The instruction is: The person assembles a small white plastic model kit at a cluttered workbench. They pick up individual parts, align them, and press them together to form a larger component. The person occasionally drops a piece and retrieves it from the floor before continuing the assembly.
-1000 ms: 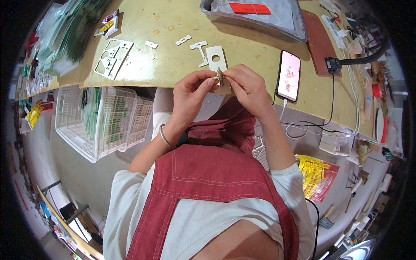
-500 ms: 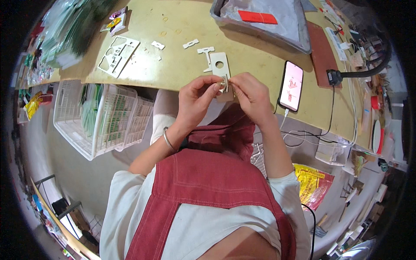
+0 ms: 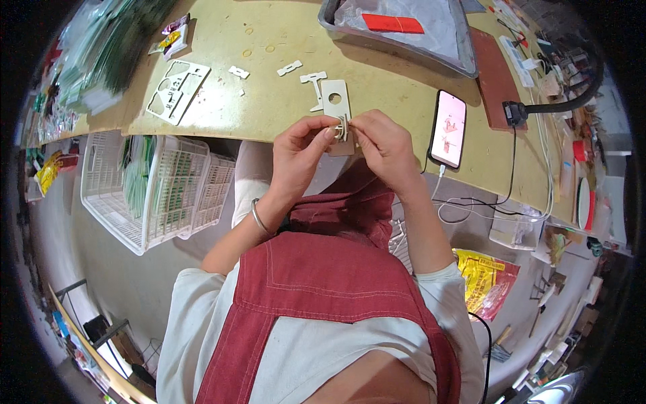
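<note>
Close together at the table's near edge, my two hands work on a small pale assembly of thin wooden pieces. Thumb and fingertips of my left hand pinch its left side. From the other side, my right hand grips it with closed fingers. Just beyond lies a flat pale wooden plate with a round hole; its near part is partly covered by my fingers. A T-shaped wooden piece lies beside that plate. Further left are two small notched pieces, one nearer the plate and another.
A cut-out wooden sheet lies at the left of the table. To the right, a phone with a lit screen is plugged into a cable. A grey tray sits at the back. White crates stand below the table's left edge.
Both hands keep their pinch on the small wooden pieces, with only slight finger movement. The whole view has shifted slightly.
</note>
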A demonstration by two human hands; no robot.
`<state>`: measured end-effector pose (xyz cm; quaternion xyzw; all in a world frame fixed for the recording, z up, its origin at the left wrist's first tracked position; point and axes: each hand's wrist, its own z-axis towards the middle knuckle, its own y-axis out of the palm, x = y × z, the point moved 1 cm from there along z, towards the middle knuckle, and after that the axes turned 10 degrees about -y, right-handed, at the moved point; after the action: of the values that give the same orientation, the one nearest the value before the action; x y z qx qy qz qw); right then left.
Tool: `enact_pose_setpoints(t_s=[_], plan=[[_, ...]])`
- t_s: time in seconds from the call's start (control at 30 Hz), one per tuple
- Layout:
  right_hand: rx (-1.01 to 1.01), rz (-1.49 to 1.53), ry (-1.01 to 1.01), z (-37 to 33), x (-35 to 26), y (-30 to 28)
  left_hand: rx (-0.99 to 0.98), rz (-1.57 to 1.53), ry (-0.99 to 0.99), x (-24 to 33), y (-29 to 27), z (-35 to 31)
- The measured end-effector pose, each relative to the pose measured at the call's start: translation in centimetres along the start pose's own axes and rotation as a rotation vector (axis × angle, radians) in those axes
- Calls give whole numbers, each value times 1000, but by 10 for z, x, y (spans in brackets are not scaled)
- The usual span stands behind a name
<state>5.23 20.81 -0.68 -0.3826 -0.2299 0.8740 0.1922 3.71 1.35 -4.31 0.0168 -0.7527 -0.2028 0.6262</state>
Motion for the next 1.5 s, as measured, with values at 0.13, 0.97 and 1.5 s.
enact_pose_setpoints(t_s=[0.13, 0.97, 1.5], plan=[[-11, -42, -72, 3, 0, -3, 0, 57, 29, 2, -1, 3], [41, -151, -106, -2, -1, 4, -22, 52, 63, -5, -3, 4], [38, -132, -117, 3, 2, 3, -21, 79, 76, 1, -5, 8]])
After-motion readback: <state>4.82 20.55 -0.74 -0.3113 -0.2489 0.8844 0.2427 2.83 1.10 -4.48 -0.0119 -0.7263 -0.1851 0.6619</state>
